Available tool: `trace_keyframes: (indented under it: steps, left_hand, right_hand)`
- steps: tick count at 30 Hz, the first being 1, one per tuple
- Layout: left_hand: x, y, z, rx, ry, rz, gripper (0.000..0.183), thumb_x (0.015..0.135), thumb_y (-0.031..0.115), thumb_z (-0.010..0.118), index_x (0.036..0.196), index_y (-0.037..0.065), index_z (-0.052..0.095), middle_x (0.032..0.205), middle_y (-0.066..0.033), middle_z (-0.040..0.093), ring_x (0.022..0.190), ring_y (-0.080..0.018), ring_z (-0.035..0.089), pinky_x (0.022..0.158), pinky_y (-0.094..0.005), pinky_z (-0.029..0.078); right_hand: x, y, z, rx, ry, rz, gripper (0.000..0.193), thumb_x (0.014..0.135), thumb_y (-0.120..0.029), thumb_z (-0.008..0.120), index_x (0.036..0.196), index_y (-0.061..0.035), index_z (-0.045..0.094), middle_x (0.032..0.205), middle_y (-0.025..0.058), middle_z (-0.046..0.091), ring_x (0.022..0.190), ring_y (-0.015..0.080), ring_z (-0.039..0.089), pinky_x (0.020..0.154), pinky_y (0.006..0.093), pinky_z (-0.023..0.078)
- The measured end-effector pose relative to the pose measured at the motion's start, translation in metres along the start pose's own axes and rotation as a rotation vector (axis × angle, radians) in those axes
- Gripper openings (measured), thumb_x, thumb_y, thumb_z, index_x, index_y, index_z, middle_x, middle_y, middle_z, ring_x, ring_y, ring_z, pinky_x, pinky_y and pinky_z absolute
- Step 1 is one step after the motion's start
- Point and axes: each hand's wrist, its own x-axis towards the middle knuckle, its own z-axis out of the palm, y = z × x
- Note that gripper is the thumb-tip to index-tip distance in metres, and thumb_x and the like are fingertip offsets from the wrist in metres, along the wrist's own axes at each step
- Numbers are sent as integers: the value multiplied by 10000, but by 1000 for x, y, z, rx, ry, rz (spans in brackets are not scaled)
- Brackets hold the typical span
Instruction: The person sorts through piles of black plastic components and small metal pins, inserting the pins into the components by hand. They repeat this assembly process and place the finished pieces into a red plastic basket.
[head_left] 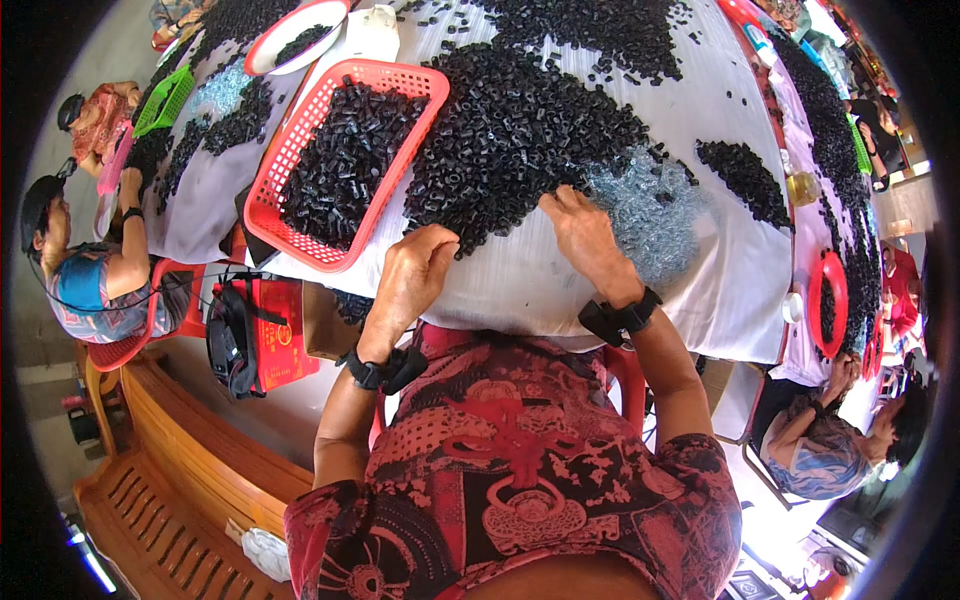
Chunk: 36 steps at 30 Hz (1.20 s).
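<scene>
A large heap of small black plastic pieces [510, 130] lies on the white-covered table in front of me. Beside its right edge is a smaller pile of clear, bluish plastic pieces [650, 215]. My left hand [408, 275] is at the heap's near left edge, fingers pinched together; what is between them, if anything, is hidden. My right hand [588, 238] reaches to the border between the black heap and the clear pile. Its fingers are bent down and closed at the black pieces, their tips hidden. Each wrist wears a black band.
A red perforated basket [262, 215] full of black pieces stands left of the heap. Behind it is a red-rimmed white basin [262, 55]. Another black pile [742, 180] lies at right. A wooden bench [190, 440] and a red box [282, 330] are at lower left. Other people sit at neighbouring tables.
</scene>
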Motion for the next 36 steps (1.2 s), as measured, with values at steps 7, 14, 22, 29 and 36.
trace_keyframes:
  steps: [7,14,22,29,36]
  left_hand:
    - [43,8,22,91,-20,178,74,796,11,591,869,6,578,788,-151,603,748,-342,590,651,-382,471]
    - [43,-1,41,198,-9,210,82,779,36,602,853,12,575,775,-150,586,744,-346,569,661,-421,467]
    - [20,13,38,103,-26,161,88,761,-1,616,841,6,579,767,-154,578,738,-340,570,660,-405,469]
    - [18,9,35,139,70,187,104,756,1,617,851,8,575,791,-154,581,760,-339,567,670,-409,473]
    - [15,-9,22,265,175,153,120,767,-16,610,882,7,590,816,-163,601,748,-350,589,652,-404,487]
  right_hand:
    - [-1,3,6,35,7,-13,174,727,15,537,892,-21,495,863,122,495,797,291,590,623,375,529]
    - [11,1,-12,194,69,110,143,740,-39,592,855,-26,507,867,126,492,804,305,590,612,389,530]
    - [56,14,29,-7,190,65,130,739,-32,573,859,-33,521,862,118,505,772,283,594,604,360,531]
    - [49,5,16,262,243,161,165,764,-49,637,789,-40,474,775,114,522,641,267,590,549,382,475]
    - [10,-16,-29,751,116,328,168,756,-2,631,777,-26,466,715,99,499,607,224,524,543,335,431]
